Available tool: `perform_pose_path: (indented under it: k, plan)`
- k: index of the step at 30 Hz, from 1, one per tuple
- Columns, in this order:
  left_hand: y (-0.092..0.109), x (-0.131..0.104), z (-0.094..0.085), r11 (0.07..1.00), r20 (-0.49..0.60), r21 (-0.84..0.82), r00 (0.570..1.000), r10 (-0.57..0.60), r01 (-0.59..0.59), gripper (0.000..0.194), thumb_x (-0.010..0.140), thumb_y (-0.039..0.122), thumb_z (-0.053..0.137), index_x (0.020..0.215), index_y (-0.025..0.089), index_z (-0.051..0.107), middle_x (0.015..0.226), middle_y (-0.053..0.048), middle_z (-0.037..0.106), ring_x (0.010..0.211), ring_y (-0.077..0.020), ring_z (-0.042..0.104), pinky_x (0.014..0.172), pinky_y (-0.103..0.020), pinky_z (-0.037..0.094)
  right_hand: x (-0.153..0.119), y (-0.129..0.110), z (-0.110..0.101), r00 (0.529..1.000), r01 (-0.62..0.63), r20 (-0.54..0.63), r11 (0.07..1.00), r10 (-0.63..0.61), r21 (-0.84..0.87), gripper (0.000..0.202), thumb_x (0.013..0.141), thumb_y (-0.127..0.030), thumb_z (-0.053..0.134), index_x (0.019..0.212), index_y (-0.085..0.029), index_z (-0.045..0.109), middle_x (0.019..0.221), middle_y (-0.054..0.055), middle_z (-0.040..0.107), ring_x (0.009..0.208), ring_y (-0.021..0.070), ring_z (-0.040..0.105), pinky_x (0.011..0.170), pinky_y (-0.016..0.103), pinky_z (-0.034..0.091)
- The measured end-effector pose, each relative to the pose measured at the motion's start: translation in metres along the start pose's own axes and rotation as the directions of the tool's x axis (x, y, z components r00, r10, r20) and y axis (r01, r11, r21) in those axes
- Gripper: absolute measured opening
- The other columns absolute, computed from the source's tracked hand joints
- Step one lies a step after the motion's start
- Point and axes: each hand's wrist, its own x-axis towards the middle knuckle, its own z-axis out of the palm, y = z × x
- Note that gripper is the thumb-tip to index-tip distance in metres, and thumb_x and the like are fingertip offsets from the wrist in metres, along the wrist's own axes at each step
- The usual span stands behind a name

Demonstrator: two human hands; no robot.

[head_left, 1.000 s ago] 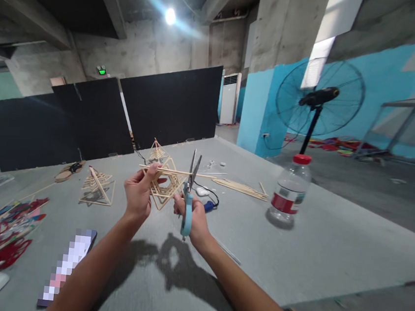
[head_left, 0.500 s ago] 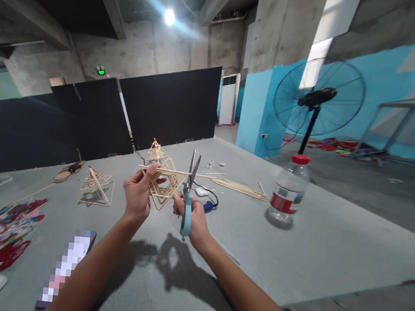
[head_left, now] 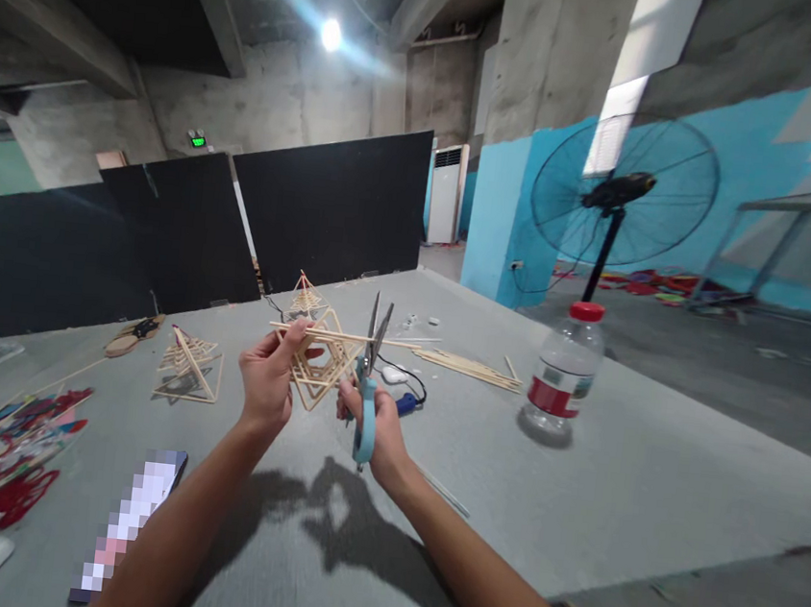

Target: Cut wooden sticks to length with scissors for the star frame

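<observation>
A stick frame (head_left: 317, 383) is held in the air above the grey table (head_left: 647, 483), the left hand (head_left: 269, 376) pinching it together with a long thin stick (head_left: 344, 337). The right hand (head_left: 385, 422) curls round the blue handles of scissors (head_left: 365, 420), blades parted where the stick crosses them. On the table stand 2 stick pyramids (head_left: 193, 361) and a red-capped bottle (head_left: 563, 373), near loose sticks (head_left: 471, 369). Black panels (head_left: 329, 204) line the far edge; beyond, a fan (head_left: 621, 190) stands near a blue-and-concrete column (head_left: 499, 207).
</observation>
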Motion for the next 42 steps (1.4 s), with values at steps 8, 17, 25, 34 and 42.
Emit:
perform_pose_path:
  k: [8, 17, 25, 34, 42]
  plan:
    - [-0.001, 0.001, 0.000, 1.000, -0.003, 0.002, 1.000, 0.008, -0.008, 0.044, 0.061, 0.048, 0.099, 0.084, 0.014, 0.082, 0.085, -0.004, 0.079, 0.067, -0.0113, 0.071, 0.063, -0.023, 0.065, 0.001, 0.003, -0.002, 1.000, -0.007, 0.015, 1.000, 0.007, -0.002, 0.056, 0.074, -0.076, 0.076, 0.082, -0.023, 0.059, 0.065, -0.002, 0.056, 0.063, 0.0153, 0.049, 0.061, 0.030, 0.041]
    - [0.000, 0.000, -0.001, 1.000, 0.001, 0.007, 1.000, 0.018, -0.018, 0.043, 0.062, 0.047, 0.098, 0.084, 0.014, 0.083, 0.085, -0.004, 0.079, 0.068, -0.0116, 0.071, 0.063, -0.024, 0.066, 0.001, -0.001, 0.001, 1.000, -0.010, 0.002, 1.000, 0.010, -0.001, 0.060, 0.071, -0.080, 0.075, 0.077, -0.023, 0.055, 0.060, -0.004, 0.051, 0.059, 0.0137, 0.044, 0.057, 0.029, 0.038]
    - [-0.001, 0.000, -0.001, 0.999, 0.007, 0.023, 1.000, 0.024, -0.024, 0.042, 0.063, 0.047, 0.098, 0.084, 0.014, 0.083, 0.082, -0.003, 0.077, 0.066, -0.0107, 0.070, 0.061, -0.023, 0.065, 0.001, -0.003, 0.001, 1.000, -0.004, 0.011, 1.000, 0.004, -0.012, 0.057, 0.074, -0.078, 0.074, 0.075, -0.024, 0.054, 0.061, -0.003, 0.051, 0.060, 0.0146, 0.045, 0.058, 0.030, 0.040]
    - [-0.001, 0.001, -0.002, 0.997, 0.024, 0.046, 0.998, 0.057, -0.058, 0.040, 0.064, 0.047, 0.097, 0.084, 0.015, 0.083, 0.081, -0.003, 0.077, 0.065, -0.0111, 0.069, 0.061, -0.024, 0.064, -0.001, -0.008, 0.000, 1.000, 0.026, 0.013, 0.999, -0.025, -0.045, 0.056, 0.074, -0.078, 0.073, 0.074, -0.025, 0.053, 0.065, -0.001, 0.053, 0.065, 0.0163, 0.049, 0.061, 0.031, 0.043]
    - [0.000, 0.001, -0.001, 0.996, 0.017, 0.044, 0.997, 0.073, -0.074, 0.041, 0.062, 0.047, 0.098, 0.082, 0.015, 0.083, 0.081, -0.002, 0.076, 0.066, -0.0103, 0.068, 0.062, -0.024, 0.065, 0.000, -0.006, 0.000, 1.000, 0.006, 0.010, 0.999, -0.006, -0.049, 0.058, 0.074, -0.079, 0.073, 0.073, -0.025, 0.051, 0.062, -0.002, 0.052, 0.061, 0.0149, 0.045, 0.058, 0.030, 0.040]
